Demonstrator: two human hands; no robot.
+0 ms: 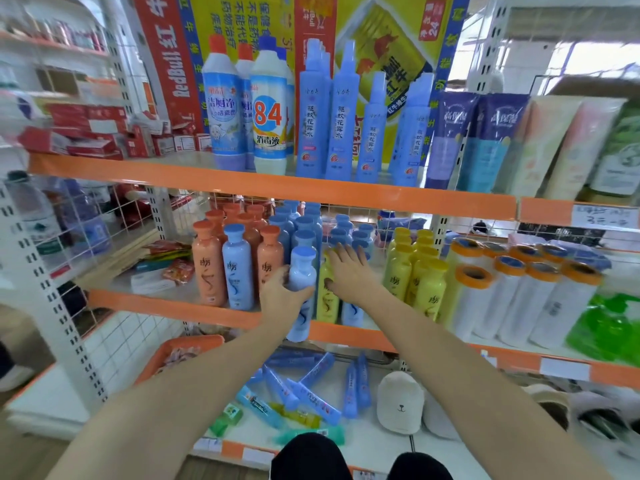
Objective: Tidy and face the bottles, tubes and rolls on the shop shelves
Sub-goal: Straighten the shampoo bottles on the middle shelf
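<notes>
Dark trouser knees [360,459] sit lowest in view, below orange-edged white metal shop shelves [346,199]. On the middle shelf, the left hand [282,294] has its grip curled round a pale blue plastic bottle [300,296] at the front edge; the right hand [349,268], fingers spread, rests on a yellow plastic bottle [327,299] beside it.

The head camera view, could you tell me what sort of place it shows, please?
Most likely a small shop's toiletries aisle: orange-edged shelves carry rows of matching shampoo bottles, a handwritten price label sits on the shelf edge, and rolls stand beside them.
</notes>
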